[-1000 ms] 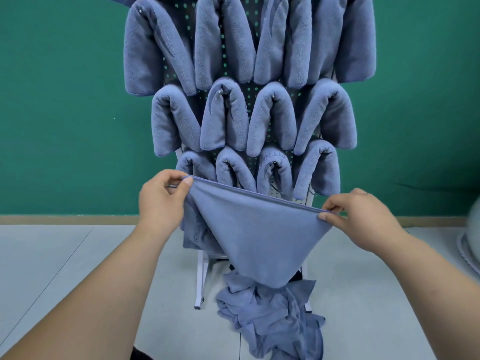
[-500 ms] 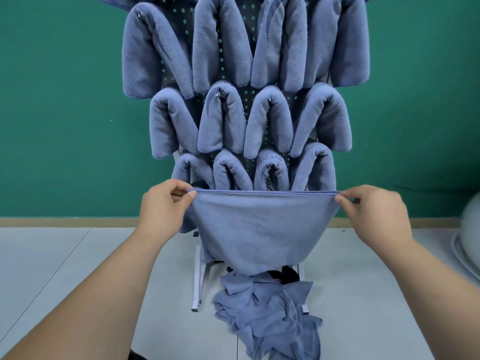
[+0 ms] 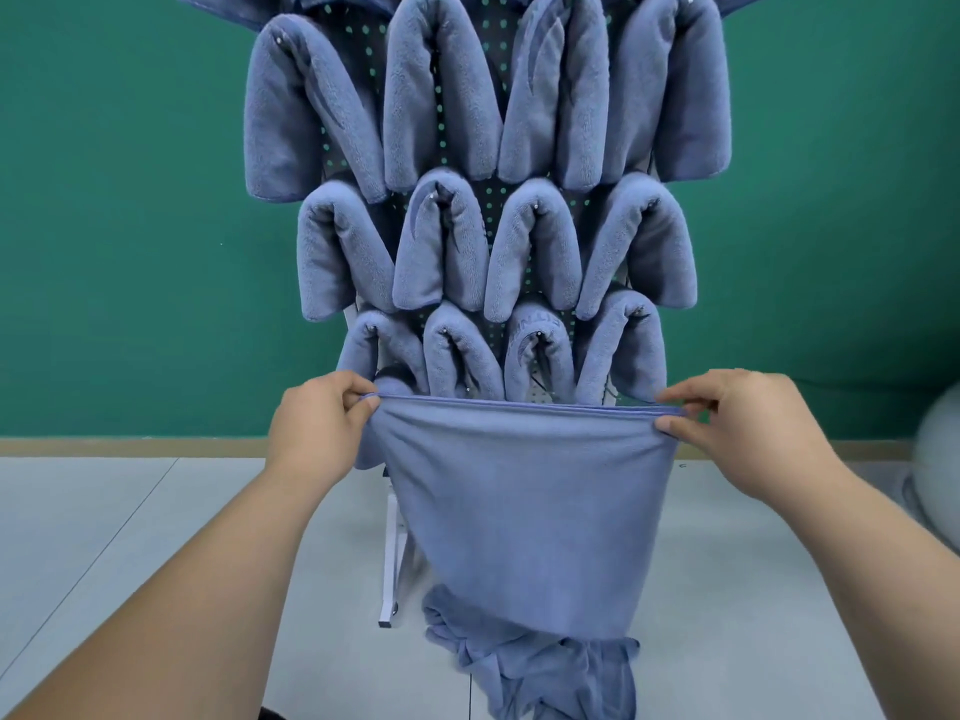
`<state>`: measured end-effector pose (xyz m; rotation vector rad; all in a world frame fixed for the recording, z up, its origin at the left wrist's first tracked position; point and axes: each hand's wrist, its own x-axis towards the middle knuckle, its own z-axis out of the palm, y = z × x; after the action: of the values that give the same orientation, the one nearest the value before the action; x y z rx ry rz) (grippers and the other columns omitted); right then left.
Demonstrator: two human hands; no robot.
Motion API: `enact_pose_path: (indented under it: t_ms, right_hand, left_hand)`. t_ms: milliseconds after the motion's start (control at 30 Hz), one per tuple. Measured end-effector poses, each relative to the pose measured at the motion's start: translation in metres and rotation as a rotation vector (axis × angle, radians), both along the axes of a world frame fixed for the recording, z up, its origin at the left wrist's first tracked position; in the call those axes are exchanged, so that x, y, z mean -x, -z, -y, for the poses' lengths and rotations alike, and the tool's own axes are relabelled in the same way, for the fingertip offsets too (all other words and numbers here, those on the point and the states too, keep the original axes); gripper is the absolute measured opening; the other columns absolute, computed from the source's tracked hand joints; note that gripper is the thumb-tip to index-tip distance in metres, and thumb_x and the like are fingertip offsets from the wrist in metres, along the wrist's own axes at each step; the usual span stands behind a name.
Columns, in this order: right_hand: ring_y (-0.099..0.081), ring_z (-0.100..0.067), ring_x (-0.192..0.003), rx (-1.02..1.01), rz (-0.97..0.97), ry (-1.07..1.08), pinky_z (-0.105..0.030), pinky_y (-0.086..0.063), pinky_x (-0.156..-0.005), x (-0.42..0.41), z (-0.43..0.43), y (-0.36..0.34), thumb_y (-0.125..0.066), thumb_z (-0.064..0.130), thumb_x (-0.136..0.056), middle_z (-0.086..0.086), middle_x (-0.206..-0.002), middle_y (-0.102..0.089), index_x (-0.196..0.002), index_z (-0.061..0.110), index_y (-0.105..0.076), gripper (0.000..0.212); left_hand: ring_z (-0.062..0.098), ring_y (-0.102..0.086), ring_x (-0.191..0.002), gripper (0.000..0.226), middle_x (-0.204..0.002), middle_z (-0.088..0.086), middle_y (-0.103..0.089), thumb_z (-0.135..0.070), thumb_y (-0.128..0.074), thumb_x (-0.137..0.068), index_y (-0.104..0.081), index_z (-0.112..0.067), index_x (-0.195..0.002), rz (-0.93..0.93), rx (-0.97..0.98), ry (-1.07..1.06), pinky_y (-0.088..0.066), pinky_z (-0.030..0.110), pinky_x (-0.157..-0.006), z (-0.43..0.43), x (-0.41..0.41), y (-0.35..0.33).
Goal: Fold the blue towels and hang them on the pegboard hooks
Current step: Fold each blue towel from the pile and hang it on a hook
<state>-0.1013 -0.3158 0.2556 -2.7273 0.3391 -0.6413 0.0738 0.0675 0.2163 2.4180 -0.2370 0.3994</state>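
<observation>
I hold a blue towel [image 3: 524, 506] stretched level in front of the pegboard's bottom row. My left hand [image 3: 317, 431] pinches its top left corner, and my right hand [image 3: 737, 433] pinches the top right corner. The cloth hangs down in a doubled sheet and narrows toward the bottom. Behind it stands the dark pegboard [image 3: 501, 200], its hooks covered by several folded blue towels [image 3: 441, 96] in three visible rows. More loose blue towels [image 3: 540, 672] lie heaped on the floor at the stand's foot.
The pegboard rests on a white metal stand [image 3: 390, 563] on a pale tiled floor [image 3: 130, 537]. A green wall [image 3: 114, 200] is behind it. A blurred grey-white round object [image 3: 940, 459] sits at the right edge.
The towel's top edge went from slanted to level as my right hand rose and drew outward. The hanging cloth now spreads wider and reaches lower over the floor pile.
</observation>
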Motion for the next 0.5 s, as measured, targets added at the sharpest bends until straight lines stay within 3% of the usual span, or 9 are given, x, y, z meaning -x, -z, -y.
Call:
enact_pose_path:
  t_ms: [100,233,333,433,500]
  right_hand:
    - [-0.058,-0.019,-0.076,0.078,0.012,0.072,-0.031,-0.039,-0.062,-0.002,0.004,0.006,-0.087,0.037,-0.085,0.022,-0.071,-0.06,-0.089,0.033,-0.079,0.009]
    - [-0.069,-0.012,-0.076,-0.107,0.027,0.098,-0.031,-0.051,-0.065,-0.001,0.008,0.01,-0.086,0.032,-0.086,0.017,-0.073,-0.071,-0.076,0.036,-0.07,0.019]
    - [-0.07,-0.009,-0.077,-0.189,0.038,0.086,-0.029,-0.049,-0.064,-0.002,0.009,0.009,-0.083,0.034,-0.088,0.015,-0.075,-0.075,-0.079,0.037,-0.071,0.015]
    - [-0.071,-0.009,-0.08,-0.205,0.046,0.085,-0.025,-0.045,-0.062,0.0,0.01,0.007,-0.08,0.036,-0.092,0.014,-0.08,-0.076,-0.083,0.039,-0.074,0.01]
    - [-0.072,-0.007,-0.083,-0.345,0.084,0.054,-0.026,-0.047,-0.066,0.0,0.01,0.007,-0.077,0.035,-0.095,0.013,-0.082,-0.077,-0.086,0.033,-0.077,0.01]
  left_hand:
    - [0.006,-0.067,-0.077,0.008,-0.082,-0.015,-0.072,-0.022,-0.075,-0.095,-0.075,-0.029,-0.094,0.0,0.119,0.047,-0.049,0.021,-0.071,0.004,0.004,-0.005]
    - [-0.002,-0.063,-0.077,0.01,-0.086,-0.013,-0.071,-0.019,-0.072,-0.097,-0.075,-0.028,-0.099,0.062,0.115,0.072,-0.042,0.01,-0.071,0.007,0.008,-0.01]
    - [0.01,-0.065,-0.078,0.014,-0.087,-0.01,-0.072,-0.019,-0.073,-0.098,-0.078,-0.024,-0.11,0.09,0.059,0.074,-0.045,0.021,-0.076,0.007,0.007,-0.01]
    - [0.019,-0.067,-0.083,0.008,-0.085,-0.01,-0.071,-0.022,-0.072,-0.098,-0.078,-0.023,-0.104,0.088,0.02,0.063,-0.046,0.028,-0.078,0.01,0.007,-0.011]
    - [0.018,-0.066,-0.084,0.005,-0.088,-0.009,-0.071,-0.024,-0.067,-0.101,-0.072,-0.023,-0.1,0.041,0.099,0.056,-0.05,0.032,-0.081,0.013,0.008,-0.012]
